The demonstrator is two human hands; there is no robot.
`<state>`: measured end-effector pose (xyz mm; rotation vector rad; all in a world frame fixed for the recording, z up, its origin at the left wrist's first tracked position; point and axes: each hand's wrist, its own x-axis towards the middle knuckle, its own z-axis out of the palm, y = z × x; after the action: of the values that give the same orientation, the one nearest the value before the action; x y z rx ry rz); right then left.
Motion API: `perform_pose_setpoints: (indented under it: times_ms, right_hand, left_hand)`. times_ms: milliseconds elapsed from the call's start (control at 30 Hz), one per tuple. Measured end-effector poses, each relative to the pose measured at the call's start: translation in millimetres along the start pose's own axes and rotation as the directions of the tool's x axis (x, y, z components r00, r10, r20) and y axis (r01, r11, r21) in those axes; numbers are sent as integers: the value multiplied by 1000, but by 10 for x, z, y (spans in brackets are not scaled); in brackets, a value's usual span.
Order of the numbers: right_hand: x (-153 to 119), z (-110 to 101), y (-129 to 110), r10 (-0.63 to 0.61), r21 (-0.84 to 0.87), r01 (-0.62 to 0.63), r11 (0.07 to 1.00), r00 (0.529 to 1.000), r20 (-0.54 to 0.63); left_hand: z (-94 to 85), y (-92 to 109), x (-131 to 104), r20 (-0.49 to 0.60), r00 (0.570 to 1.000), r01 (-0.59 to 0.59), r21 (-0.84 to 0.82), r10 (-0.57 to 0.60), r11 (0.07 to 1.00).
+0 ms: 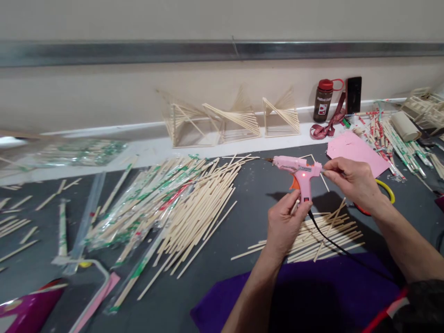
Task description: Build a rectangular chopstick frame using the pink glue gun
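A pink glue gun (298,169) with an orange trigger and a lit red light is held above the table, its nozzle pointing left. My left hand (286,222) is closed around the bottom of its handle, and a small pale stick end shows by the fingers. At the gun's rear, my right hand (354,178) pinches a glue stick (323,171), mostly hidden by the fingers. Below the gun, a row of bare wooden chopsticks (326,238) lies on the table, with the black cord hanging over them.
Loose chopsticks (197,208) and wrapped ones (145,194) are piled left. Twisted stick structures (236,122) stand by the wall. A bottle (322,101), phone (354,95), pink sheet (357,150) and yellow-handled scissors (387,189) are right. Purple cloth (236,296) lies in front.
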<state>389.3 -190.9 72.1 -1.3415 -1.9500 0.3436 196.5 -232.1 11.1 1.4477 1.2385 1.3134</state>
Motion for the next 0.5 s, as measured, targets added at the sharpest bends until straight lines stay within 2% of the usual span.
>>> perform_pose_setpoints:
  times_ms: [200,500]
  right_hand:
    - [21,-21,-9,126,122,-135,983,989,81]
    - [52,22,51,238,280,-283,917,954,184]
  left_hand:
    - [-15,28,24,10,998,-65,26,64,998]
    - [-25,23,29,73,994,-89,121,81,989]
